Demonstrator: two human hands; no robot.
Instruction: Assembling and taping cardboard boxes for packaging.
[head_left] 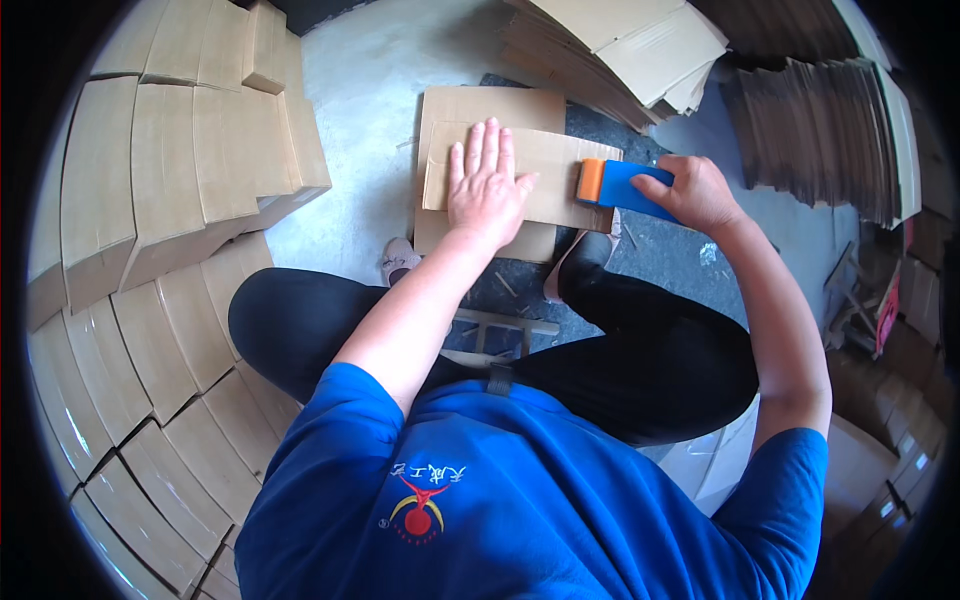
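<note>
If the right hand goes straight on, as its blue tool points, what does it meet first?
Likely the left hand, across the cardboard; depth is unclear, so the blue tool may pass above.

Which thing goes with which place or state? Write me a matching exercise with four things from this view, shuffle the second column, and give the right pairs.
Column one
1. Left hand
2. Right hand
3. Orange block
4. Cartons

Column two
A. Stacked along the picture's left side
B. Gripping the blue handle
C. At the right end of the cardboard, joined to something blue
D. Laid palm down, fingers slightly spread

Right pairs: 1-D, 2-B, 3-C, 4-A.
</note>
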